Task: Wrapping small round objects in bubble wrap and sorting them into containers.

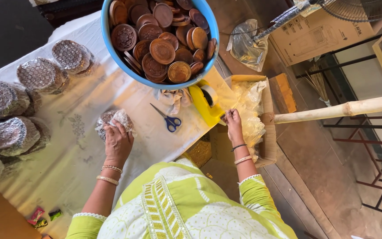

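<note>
Here, left hand (117, 140) presses flat on crinkly bubble-wrapped disc (113, 120); right hand (234, 124) pinches tape dispenser (205, 104).

left hand (118, 140) pressed flat, right hand (234, 124) pinching.

Bubble-wrapped round bundles (40, 75), silvery, stacked left of blue tub (208, 26). One more bundle (111, 120) below tub. Brown printed carton (319, 35) right of tub. Open carton (268, 132), clear wrap inside, lower right of tub.
</note>
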